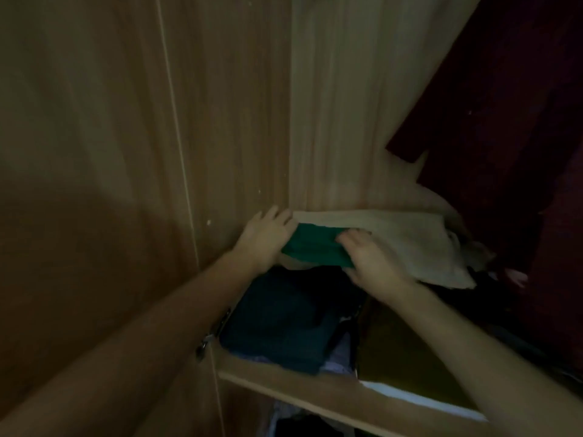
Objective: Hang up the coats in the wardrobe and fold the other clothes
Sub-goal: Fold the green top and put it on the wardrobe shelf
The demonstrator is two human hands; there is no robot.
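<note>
both hands, left (263,239) and right (370,258), hold the folded green garment (310,246) in a grasping grip, apparently to slide it under the beige cloth (410,244) on the shelf (315,384).

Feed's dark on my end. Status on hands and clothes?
Left hand and right hand both gripping folded green cloth. Cloth on shelf stack, against beige garment. Dark red coat hanging right, clear.

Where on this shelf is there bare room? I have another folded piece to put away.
Little. The only bare-looking patch is the olive-brown surface between the dark folded stack and the shelf's front edge. The back is crowded: both hands hold the green cloth against the beige cloth.
</note>
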